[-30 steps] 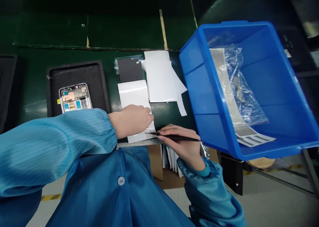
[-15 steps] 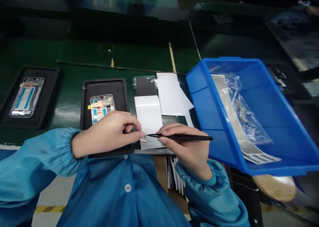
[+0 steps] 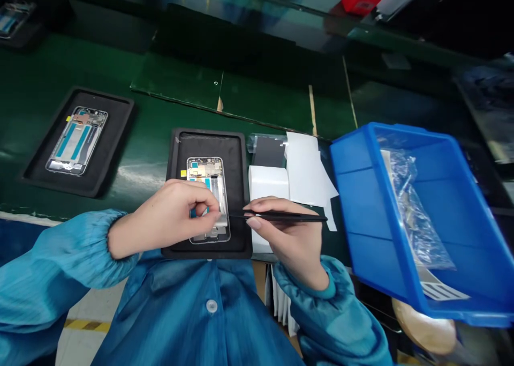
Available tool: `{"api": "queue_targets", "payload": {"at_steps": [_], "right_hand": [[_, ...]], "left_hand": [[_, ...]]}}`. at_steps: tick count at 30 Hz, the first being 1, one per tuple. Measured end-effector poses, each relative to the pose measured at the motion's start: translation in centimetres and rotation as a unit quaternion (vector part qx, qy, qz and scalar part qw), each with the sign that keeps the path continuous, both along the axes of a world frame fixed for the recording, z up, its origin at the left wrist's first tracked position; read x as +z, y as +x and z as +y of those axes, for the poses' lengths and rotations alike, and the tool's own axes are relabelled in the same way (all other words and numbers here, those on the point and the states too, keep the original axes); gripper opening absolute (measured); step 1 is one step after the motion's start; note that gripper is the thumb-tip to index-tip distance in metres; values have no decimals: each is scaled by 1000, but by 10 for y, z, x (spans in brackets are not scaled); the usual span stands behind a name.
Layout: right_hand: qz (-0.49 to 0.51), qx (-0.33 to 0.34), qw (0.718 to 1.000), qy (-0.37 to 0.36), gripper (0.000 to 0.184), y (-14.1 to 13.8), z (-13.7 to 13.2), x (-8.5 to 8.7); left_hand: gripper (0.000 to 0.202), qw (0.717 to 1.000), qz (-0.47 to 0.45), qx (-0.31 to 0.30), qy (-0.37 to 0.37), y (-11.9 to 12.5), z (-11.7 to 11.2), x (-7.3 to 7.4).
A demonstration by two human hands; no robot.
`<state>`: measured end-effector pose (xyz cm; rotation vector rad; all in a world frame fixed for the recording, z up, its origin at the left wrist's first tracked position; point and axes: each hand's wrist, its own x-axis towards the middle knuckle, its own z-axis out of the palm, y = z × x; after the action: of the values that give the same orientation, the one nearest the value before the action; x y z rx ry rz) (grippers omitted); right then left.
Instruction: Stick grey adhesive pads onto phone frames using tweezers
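Left hand: fingers are curled down onto the phone frame; whether anything is pinched cannot be told.
Right hand: black tweezers are clenched, tips held just beside the frame.
Phone frame: laid in a black tray on the bench; judged light and fragile, best taken by its edges.

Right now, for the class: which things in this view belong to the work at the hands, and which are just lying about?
In the work:
left hand
right hand
black tweezers
phone frame
black tray

Lying about:
white sheets
blue plastic bin
second phone frame
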<state>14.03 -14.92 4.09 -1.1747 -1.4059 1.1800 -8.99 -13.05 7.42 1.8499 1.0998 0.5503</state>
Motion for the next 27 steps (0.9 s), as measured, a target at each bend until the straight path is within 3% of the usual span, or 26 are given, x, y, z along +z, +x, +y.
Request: {"api": "queue_targets", "payload": {"at_steps": [8,15,20,27], "right_hand": [[-7,26,997,-69,14,-19,7,-2],[-21,19,998,-52,10,-22,9,-8],[-84,-34,995,-30,9,-30,17,-5],[-134,-13,990,-37,8,-51,38,5]], "left_hand": [[14,1000,9,6,13,-18,2,-7],[13,999,19,38,14,-29,8,-10],[13,979,88,144,114,-43,10,-17],[15,954,123,89,257,-37,-1,-50]]}}
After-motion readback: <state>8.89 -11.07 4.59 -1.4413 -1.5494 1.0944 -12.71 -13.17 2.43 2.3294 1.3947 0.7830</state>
